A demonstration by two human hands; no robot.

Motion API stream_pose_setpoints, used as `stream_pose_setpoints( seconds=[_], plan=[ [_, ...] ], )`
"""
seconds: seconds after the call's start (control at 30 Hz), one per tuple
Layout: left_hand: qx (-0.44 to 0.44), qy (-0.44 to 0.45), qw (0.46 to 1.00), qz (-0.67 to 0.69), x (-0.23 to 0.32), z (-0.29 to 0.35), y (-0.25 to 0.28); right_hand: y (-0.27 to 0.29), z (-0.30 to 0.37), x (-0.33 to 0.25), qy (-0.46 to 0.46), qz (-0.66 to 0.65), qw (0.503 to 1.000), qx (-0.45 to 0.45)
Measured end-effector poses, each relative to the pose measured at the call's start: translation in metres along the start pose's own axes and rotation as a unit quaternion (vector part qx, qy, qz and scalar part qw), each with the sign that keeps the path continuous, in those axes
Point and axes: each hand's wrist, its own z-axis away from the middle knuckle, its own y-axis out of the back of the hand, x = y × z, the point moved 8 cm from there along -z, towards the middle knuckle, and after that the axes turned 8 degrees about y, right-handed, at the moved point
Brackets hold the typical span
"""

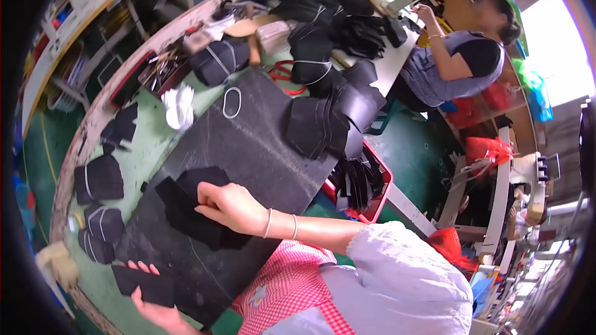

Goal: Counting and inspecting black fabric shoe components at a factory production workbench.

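My right hand point(228, 206) rests on a fanned stack of black cut pieces point(186, 208) lying on the dark work mat point(254, 142), fingers pinching the top piece's edge. Down at the lower left, my left hand point(152, 307) holds a separate black cut piece point(144, 285) at the mat's near edge. Both wrists come in from the bottom; the right one wears thin bracelets.
More black pieces lie stacked at the mat's far right point(323, 124) and along the green table's left edge point(99, 180). A white cloth point(179, 107), a tool tray point(162, 69) and a red basket point(366, 186) are nearby. Another person point(456, 62) works at a sewing machine at the back right.
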Motion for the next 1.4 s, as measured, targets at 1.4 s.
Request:
stream_pose_setpoints(
  seconds=[1.4],
  plan=[
    [0.154,0.017,0.976,-0.154,-0.042,-0.017,-0.038,-0.04,-0.003,-0.01,-0.142,-0.253,0.952,-0.103]
  ],
)
